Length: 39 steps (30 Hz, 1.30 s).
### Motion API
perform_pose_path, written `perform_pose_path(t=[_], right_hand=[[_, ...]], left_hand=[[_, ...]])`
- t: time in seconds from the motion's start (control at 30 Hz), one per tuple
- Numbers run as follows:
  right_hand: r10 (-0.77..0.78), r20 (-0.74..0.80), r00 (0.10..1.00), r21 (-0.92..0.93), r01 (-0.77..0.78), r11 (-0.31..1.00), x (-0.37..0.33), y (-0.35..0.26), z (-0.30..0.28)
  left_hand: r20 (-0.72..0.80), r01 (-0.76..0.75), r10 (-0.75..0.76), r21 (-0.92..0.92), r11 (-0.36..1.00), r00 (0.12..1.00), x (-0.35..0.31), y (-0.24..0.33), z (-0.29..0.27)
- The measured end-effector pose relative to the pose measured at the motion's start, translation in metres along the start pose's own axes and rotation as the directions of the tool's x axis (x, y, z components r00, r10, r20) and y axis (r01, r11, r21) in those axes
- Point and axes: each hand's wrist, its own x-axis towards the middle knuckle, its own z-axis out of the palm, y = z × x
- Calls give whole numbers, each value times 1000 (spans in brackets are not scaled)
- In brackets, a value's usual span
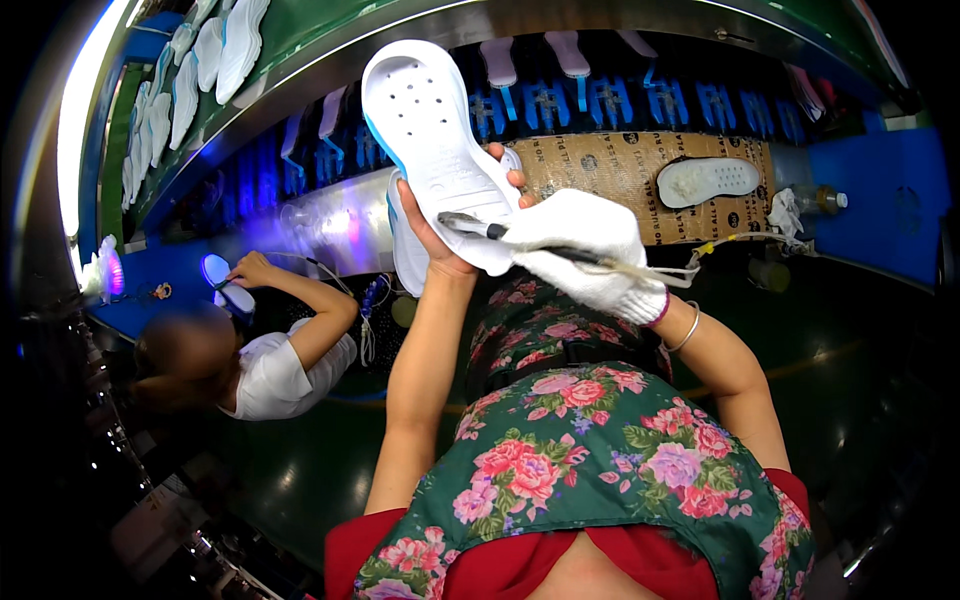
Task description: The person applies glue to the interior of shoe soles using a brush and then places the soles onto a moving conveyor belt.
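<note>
My bare left hand (440, 240) is closed around a white shoe sole (428, 120), held up at the middle with its holed, wider end pointing away from me. A blue edge runs along its left side. Partly hidden behind it, a second white sole (406, 250) shows below; whether my hand grips that one too is unclear. My right hand (590, 250), in a white knit glove, is wrapped round a dark-handled brush (495, 231). The bristles touch the near, narrower end of the sole. A pale tube or cord trails from the brush's back end past my wrist.
Brown cardboard (600, 165) covers the bench, with another white sole (708, 182) lying on it. Beside that are a crumpled white cloth (785, 212) and a bottle (830, 200). Blue racks (545, 105) line the back. More soles sit on the upper-left shelf. A co-worker (290, 370) handles a sole at left.
</note>
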Motion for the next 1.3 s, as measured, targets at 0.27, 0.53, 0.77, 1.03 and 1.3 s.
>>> perform_pose_path(t=[0.27, 0.53, 0.77, 1.03, 1.3], right_hand=[[183, 48, 982, 169, -189, 967, -5, -4, 2], [55, 229, 972, 224, -107, 969, -11, -28, 6], [-248, 178, 952, -198, 282, 939, -17, -19, 12], [60, 123, 991, 136, -77, 988, -11, -36, 18], [219, 32, 975, 142, -221, 965, -8, -31, 29]], left_hand=[[86, 53, -57, 43, 998, 995, -2, 18, 2], [220, 188, -219, 154, 970, 951, 11, 34, 7], [130, 312, -324, 107, 944, 937, 6, 41, 10], [381, 267, -323, 192, 944, 867, 15, 44, -2], [182, 242, -265, 141, 960, 947, 3, 53, -4]])
